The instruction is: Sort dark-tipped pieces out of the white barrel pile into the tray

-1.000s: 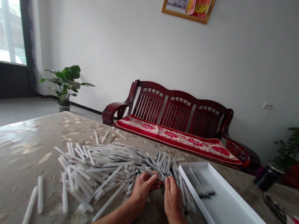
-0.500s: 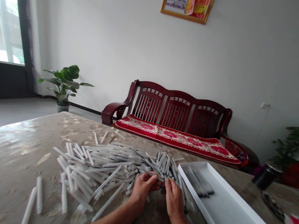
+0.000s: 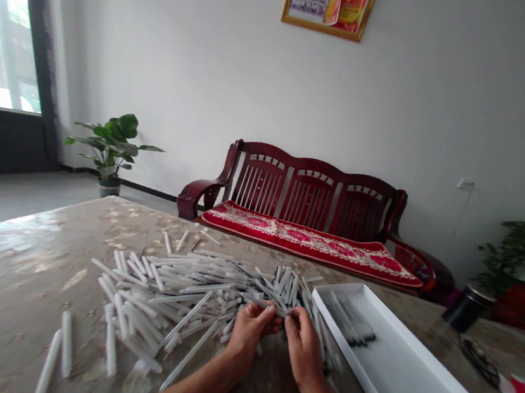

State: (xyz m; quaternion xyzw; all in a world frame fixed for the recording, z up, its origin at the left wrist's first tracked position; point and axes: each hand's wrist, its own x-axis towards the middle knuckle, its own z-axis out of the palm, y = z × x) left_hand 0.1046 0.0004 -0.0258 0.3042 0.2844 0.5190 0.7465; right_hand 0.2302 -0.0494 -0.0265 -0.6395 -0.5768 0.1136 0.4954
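A wide heap of whitish pen parts (image 3: 168, 300) lies on the patterned table (image 3: 16, 294). At the heap's near right edge, my left hand (image 3: 251, 326) pinches a slim pen part whose tip reaches toward the other hand. My right hand (image 3: 304, 342) is close beside it, thumb and fingers pressed together; what they grip is too small to make out. Right of both hands sits a white open box (image 3: 413, 368), with several clear pens with dark ends (image 3: 347, 318) lying at its far left end.
Several loose white tubes (image 3: 66, 343) lie at the table's near left. Beyond the table stands a dark red wooden bench (image 3: 311, 193) with a red cover. A black cylindrical container (image 3: 467, 309) and a dark cable (image 3: 479, 362) are right of the box.
My right hand has shifted slightly left, its fingertips now nearer my left hand. My left hand has hardly moved.
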